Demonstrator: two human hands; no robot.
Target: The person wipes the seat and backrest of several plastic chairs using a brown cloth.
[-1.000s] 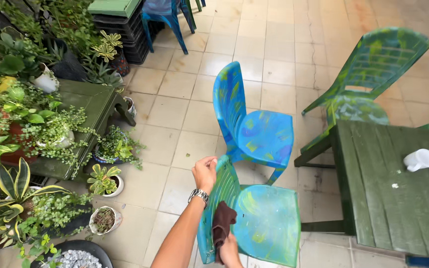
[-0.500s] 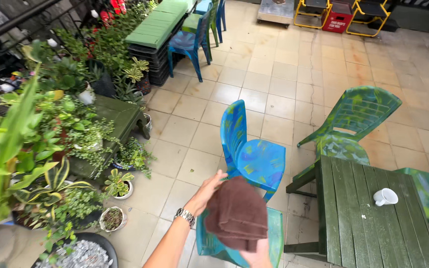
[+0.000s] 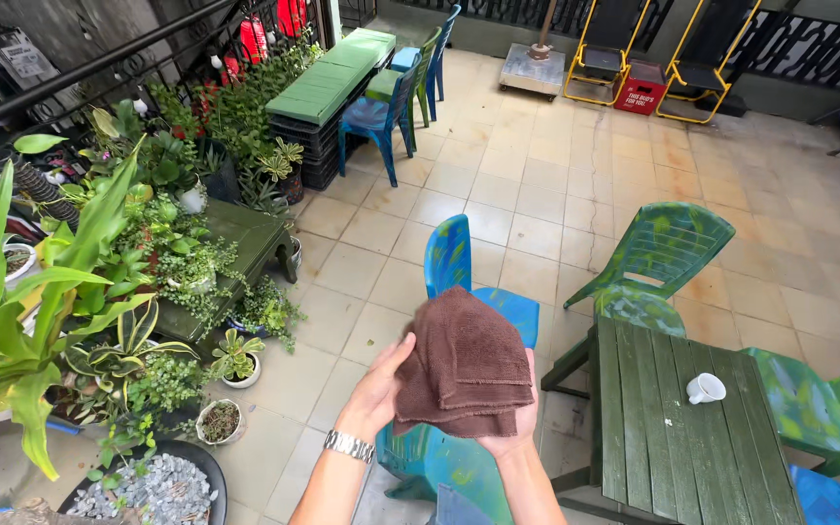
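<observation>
Holding a folded brown cloth [image 3: 464,369] flat between both palms, above the blue chairs.

I keep my left hand [image 3: 378,389], the one with the metal wristwatch [image 3: 350,446], cupped against the cloth's left edge, and my right hand [image 3: 515,428] spread beneath its lower right corner, so both hands grip the cloth and nothing else. To do this well, I judge the folds should stay squared and the loose hem tucked, with my fingers supporting the underside so it does not sag. Just below sits the near blue-green chair [image 3: 430,467]; beyond it stands a blue chair [image 3: 459,267], and to the right a green slatted table [image 3: 682,428] carries a white cup [image 3: 704,389] near its right edge. Farther off, potted plants [image 3: 148,272] line the left side.
</observation>
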